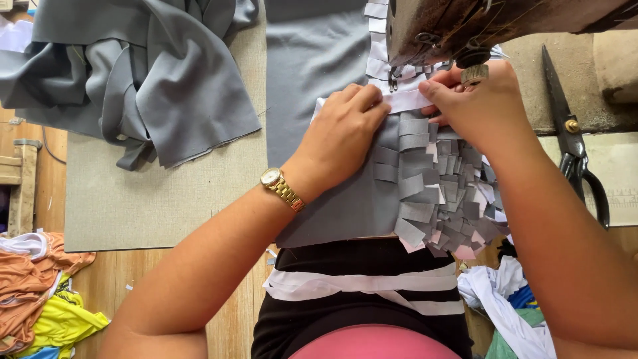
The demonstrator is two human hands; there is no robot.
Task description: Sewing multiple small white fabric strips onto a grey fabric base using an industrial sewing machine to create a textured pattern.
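My left hand (345, 129), with a gold wristwatch (282, 188) on the wrist, presses flat on a grey fabric panel (312, 73) and pinches a white strip (409, 101) with its fingertips. My right hand (475, 106) grips the same white strip from the right, just under the head of a brown sewing machine (452, 26). A chain of small grey and white fabric tabs (442, 193) hangs from the panel's right edge toward my lap. More white tabs (377, 46) run up under the machine.
A heap of grey cloth (139, 73) lies at the upper left on a beige mat (153, 199). Large black scissors (575, 146) rest at the right. Orange and yellow garments (40, 299) lie lower left, white and blue cloth (505, 299) lower right. White strips (359, 286) cross my lap.
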